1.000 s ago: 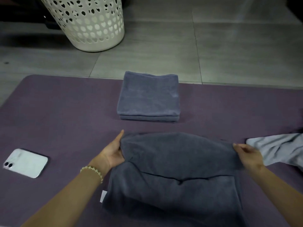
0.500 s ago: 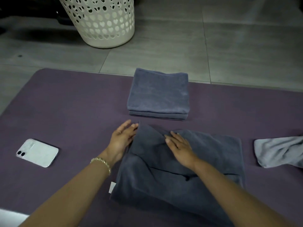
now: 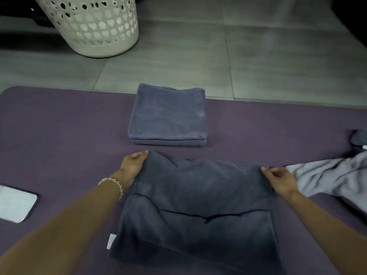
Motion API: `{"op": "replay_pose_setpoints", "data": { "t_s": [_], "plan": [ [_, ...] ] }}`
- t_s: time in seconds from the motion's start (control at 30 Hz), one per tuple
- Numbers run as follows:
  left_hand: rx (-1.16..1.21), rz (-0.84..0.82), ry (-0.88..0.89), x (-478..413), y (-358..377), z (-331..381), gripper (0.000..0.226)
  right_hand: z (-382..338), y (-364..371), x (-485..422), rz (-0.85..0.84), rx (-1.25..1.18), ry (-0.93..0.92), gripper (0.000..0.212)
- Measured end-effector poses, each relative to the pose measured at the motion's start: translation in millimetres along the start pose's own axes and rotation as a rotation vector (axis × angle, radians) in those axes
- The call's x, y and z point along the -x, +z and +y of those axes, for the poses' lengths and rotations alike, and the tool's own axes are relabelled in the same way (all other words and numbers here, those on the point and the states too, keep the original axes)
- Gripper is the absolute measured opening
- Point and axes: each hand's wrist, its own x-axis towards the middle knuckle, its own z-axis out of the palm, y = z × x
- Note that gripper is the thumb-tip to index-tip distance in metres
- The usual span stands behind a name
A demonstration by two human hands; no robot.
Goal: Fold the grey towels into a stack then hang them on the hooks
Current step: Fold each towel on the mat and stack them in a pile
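A dark grey towel [image 3: 198, 205] lies half folded on the purple mat [image 3: 59, 135] in front of me. My left hand [image 3: 132, 165] pinches its far left corner. My right hand [image 3: 280, 180] pinches its far right corner. Beyond it sits a neat stack of folded grey towels [image 3: 168, 116] near the mat's far edge. A lighter grey towel [image 3: 327, 175] lies crumpled at the right, just beside my right hand. No hooks are in view.
A white perforated laundry basket [image 3: 93, 26] stands on the tiled floor at the far left. A phone [image 3: 15, 203] lies on the mat at the left edge. A dark object [image 3: 359, 137] shows at the right edge.
My right hand has moved from the middle of the towel's far edge out to its right corner. My left hand now pinches the left corner instead of resting beside it.
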Motion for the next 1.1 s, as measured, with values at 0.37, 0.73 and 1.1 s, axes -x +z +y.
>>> {"op": "replay_pose_setpoints", "data": {
  "t_s": [0.37, 0.73, 1.1],
  "plan": [
    [-0.427, 0.12, 0.268, -9, -7, -5, 0.033, 3, -3, -18, 0.132, -0.109, -0.032, 0.022],
    [-1.53, -0.547, 0.527, 61, -45, -28, 0.094, 23, -18, 75, -0.682, 0.46, -0.293, 0.059],
    [-0.047, -0.633, -0.106, 61, -57, 2, 0.078, 13, -47, 60, -0.591, -0.668, 0.113, 0.044]
  ]
}}
